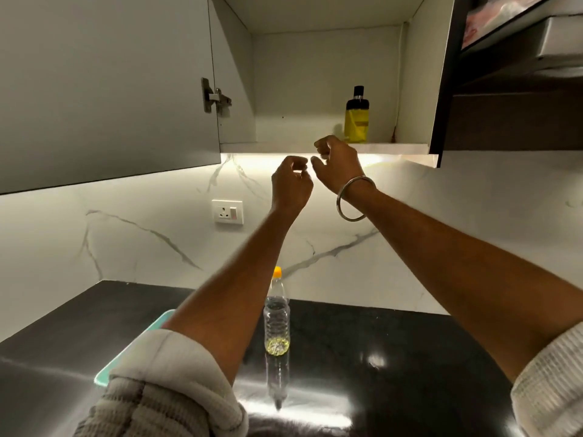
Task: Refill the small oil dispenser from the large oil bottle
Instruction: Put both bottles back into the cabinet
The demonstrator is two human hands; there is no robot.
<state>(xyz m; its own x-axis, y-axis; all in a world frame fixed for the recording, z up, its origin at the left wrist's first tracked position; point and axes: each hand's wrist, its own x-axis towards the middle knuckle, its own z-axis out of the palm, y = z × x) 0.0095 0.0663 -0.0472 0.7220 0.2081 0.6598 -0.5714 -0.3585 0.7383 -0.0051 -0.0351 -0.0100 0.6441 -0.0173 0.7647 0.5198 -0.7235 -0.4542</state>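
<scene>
A: Fingers?
B: Left hand (291,184) and right hand (339,164) both raised, fingers loosely curled, grasping nothing, fingertips nearly meeting.
A: Oil bottles?
B: Yellow oil bottle (356,116), black cap, upright on the open cabinet shelf (284,147) just beyond the right fingers. Clear orange-capped bottle (277,320), nearly empty, upright on the black counter (394,342) well below both hands, between the forearms.

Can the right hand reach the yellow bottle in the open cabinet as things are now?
Probably yes. The right hand is raised just below the shelf edge, left of the yellow bottle. The cabinet door is swung open, and nothing stands between hand and bottle.
</scene>
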